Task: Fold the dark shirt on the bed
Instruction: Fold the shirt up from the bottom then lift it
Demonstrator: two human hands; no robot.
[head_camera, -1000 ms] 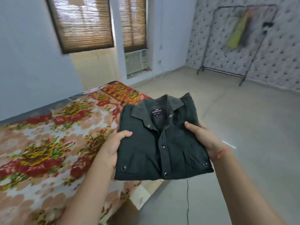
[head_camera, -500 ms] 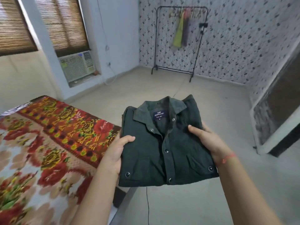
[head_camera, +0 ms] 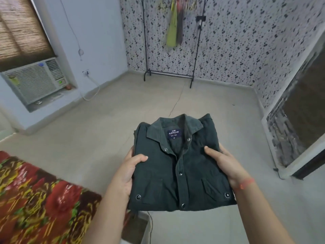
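Note:
The dark green shirt is folded into a neat rectangle, collar and blue label facing up, snap buttons down the front. I hold it in the air over the floor, off the bed. My left hand grips its left edge with the thumb on top. My right hand grips the right edge, thumb on top too, a red thread round the wrist. The fingers of both hands are hidden under the cloth. The bed with its red and yellow floral cover lies at the lower left.
A black clothes rack with hanging garments stands against the speckled far wall. A window air conditioner sits low at the left. A dark doorway opens on the right. Bare floor stretches ahead, with a thin cable below the shirt.
My view has swung right, away from the bed toward the rack wall. The folded shirt has stayed in both hands and now hangs over the floor, not the bed.

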